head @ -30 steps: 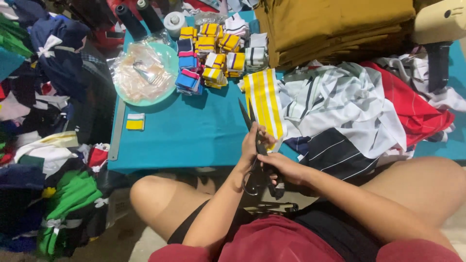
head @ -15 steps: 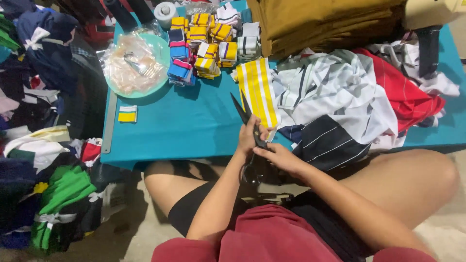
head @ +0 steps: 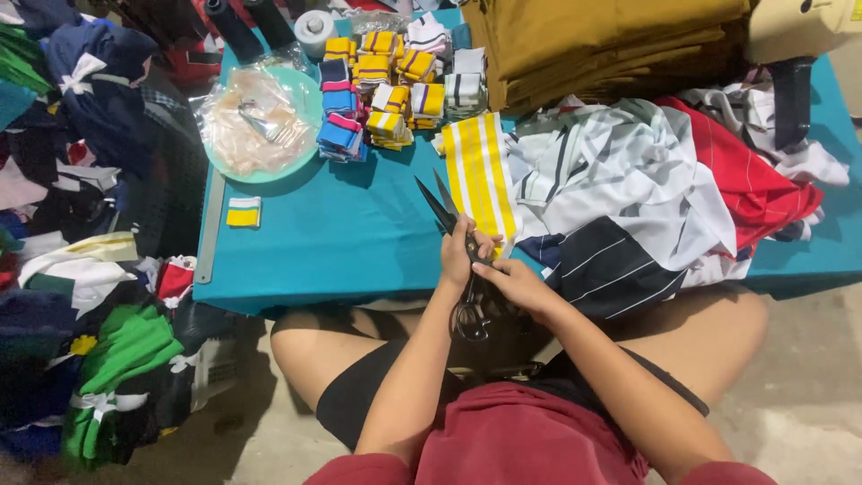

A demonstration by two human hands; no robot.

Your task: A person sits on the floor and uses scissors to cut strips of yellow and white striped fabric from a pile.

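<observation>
My left hand (head: 462, 251) is wrapped around black scissors (head: 437, 205) near their pivot, at the front edge of the teal table (head: 359, 242). The blades stand apart and point up-left over the table. The handles hang below my hands, over my lap. My right hand (head: 519, 286) presses against the scissors from the right, fingers curled on them. A yellow-and-white striped strip (head: 480, 175) lies just right of the blades, its near end by my fingers.
Stacks of small striped bands (head: 386, 81) and a teal plate with a plastic bag (head: 260, 126) sit at the back left. One yellow band (head: 243, 212) lies alone. Striped and red cloths (head: 646, 189) and folded brown fabric (head: 611, 45) fill the right; clothes pile on the floor at left.
My hands have lifted the scissors from my lap to the table edge. The blades now show open over the teal top.
</observation>
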